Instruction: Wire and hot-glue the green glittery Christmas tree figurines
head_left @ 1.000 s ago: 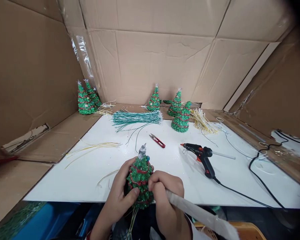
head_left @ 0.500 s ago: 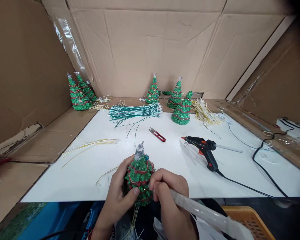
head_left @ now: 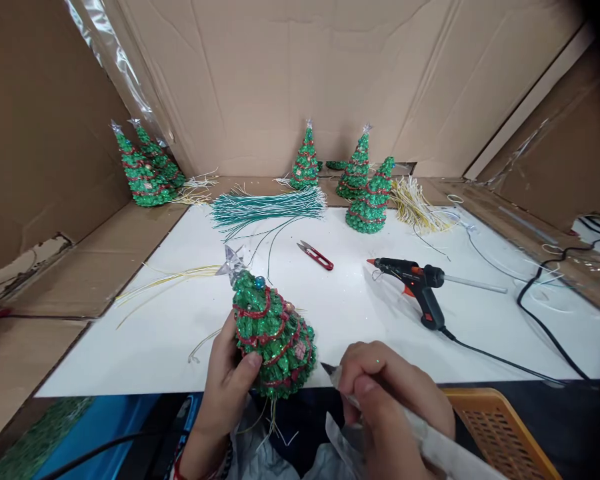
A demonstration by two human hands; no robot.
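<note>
My left hand (head_left: 230, 380) grips a small green beaded tree (head_left: 273, 333) with red garlands, a blue ball and a clear star on top. The tree leans left at the table's front edge, and thin wires hang from its base. My right hand (head_left: 385, 393) is closed around a long pale tool (head_left: 425, 433) wrapped in translucent material. Its dark pointed tip lies just right of the tree, apart from it. Behind them lie red snips (head_left: 316, 255) and a black and orange glue gun (head_left: 415, 280).
Teal and white wires (head_left: 267, 205) lie at the back of the white board (head_left: 280, 267). More trees (head_left: 369, 207) stand along the cardboard walls. Yellow wires (head_left: 180, 275) lie at left, a black cord (head_left: 540, 307) at right. An orange basket (head_left: 505, 433) sits below.
The tree has risen and tilted left, showing more of its right side. My right hand has moved right, away from the tree, and the tool's dark tip now shows.
</note>
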